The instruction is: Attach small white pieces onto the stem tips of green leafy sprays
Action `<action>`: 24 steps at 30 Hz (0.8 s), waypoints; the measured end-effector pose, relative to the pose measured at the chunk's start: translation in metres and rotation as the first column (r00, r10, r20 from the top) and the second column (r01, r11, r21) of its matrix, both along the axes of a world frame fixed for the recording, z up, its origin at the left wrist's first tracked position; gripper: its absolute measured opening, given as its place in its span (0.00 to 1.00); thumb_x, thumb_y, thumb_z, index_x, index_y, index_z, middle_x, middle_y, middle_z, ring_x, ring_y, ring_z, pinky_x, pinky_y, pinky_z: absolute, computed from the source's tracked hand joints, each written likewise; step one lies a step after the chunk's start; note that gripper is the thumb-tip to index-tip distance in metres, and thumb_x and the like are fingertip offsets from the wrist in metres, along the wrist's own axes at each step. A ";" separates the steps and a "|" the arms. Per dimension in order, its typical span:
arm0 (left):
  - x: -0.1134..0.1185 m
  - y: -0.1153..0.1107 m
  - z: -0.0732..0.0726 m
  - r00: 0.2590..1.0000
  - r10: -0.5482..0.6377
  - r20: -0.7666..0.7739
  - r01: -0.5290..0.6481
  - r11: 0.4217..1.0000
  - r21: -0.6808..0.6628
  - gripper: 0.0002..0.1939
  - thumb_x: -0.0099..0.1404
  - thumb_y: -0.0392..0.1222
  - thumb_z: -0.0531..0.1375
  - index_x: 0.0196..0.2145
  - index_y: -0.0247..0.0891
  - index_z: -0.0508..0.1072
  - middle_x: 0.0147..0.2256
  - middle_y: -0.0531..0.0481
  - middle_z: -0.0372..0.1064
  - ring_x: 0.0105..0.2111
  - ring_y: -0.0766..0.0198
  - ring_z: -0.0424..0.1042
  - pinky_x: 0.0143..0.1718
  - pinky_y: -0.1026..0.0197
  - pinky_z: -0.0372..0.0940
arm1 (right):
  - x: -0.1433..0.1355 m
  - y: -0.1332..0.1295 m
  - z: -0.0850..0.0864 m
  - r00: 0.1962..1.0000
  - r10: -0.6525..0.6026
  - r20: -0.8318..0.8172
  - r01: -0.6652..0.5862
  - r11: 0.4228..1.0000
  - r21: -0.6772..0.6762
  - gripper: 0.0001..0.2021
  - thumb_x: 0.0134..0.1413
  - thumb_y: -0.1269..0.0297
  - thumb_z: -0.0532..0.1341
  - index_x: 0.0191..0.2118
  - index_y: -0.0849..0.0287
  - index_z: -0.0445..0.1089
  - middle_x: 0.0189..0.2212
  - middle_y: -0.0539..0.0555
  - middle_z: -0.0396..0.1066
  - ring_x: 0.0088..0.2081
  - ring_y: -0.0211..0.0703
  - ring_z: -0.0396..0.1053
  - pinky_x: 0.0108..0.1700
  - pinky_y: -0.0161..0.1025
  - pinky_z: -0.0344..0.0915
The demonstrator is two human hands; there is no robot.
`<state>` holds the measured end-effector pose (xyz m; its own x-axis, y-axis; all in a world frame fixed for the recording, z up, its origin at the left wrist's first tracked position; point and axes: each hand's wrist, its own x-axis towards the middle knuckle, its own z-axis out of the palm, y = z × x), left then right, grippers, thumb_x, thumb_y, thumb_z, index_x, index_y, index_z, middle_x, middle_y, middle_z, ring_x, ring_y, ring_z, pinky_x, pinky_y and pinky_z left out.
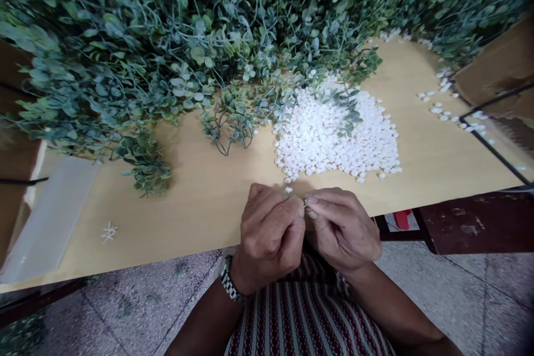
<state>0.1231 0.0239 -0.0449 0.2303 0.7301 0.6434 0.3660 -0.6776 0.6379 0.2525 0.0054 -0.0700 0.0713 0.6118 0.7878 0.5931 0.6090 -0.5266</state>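
My left hand (273, 231), with a watch (230, 279) on its wrist, is closed at the table's front edge, and my right hand (342, 228) is pinched beside it. Their fingertips meet around a tiny greenish piece, mostly hidden, too small to name. Just beyond my left hand lies one small white piece (288, 189). A large pile of small white pieces (334, 133) spreads on the table behind both hands, with a leafy sprig (351, 114) resting on it.
A thick mass of artificial green foliage (200, 39) fills the back of the table (196, 194). At the left are a translucent strip (56, 217) and a small white star-shaped bunch (109, 232). Cardboard (500, 67) and a black metal frame (496, 153) stand at the right.
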 end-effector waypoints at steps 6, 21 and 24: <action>0.001 0.001 -0.004 0.995 -0.037 0.090 0.042 0.998 -0.055 0.09 0.54 0.24 0.56 0.30 0.36 0.68 0.23 0.52 0.63 0.23 0.68 0.59 0.30 0.59 0.57 | -0.002 0.002 0.002 0.997 0.021 -0.075 -0.023 0.999 -0.027 0.16 0.47 0.78 0.63 0.43 0.56 0.71 0.31 0.55 0.74 0.32 0.42 0.73 0.27 0.38 0.72; 0.000 0.000 -0.008 0.975 -0.062 0.214 0.095 0.985 -0.146 0.10 0.56 0.23 0.57 0.33 0.34 0.71 0.24 0.51 0.65 0.26 0.67 0.62 0.32 0.59 0.59 | -0.006 0.003 -0.004 0.999 0.045 0.018 -0.046 0.998 0.037 0.21 0.46 0.80 0.63 0.47 0.59 0.69 0.35 0.58 0.73 0.35 0.43 0.72 0.31 0.41 0.74; -0.002 0.001 -0.007 0.958 -0.051 0.281 0.118 0.967 -0.226 0.09 0.58 0.25 0.58 0.34 0.35 0.72 0.27 0.50 0.68 0.28 0.66 0.65 0.33 0.60 0.61 | -0.005 0.004 -0.003 0.997 0.077 0.020 -0.078 0.995 0.054 0.21 0.47 0.80 0.62 0.49 0.59 0.68 0.36 0.58 0.74 0.36 0.43 0.72 0.30 0.40 0.73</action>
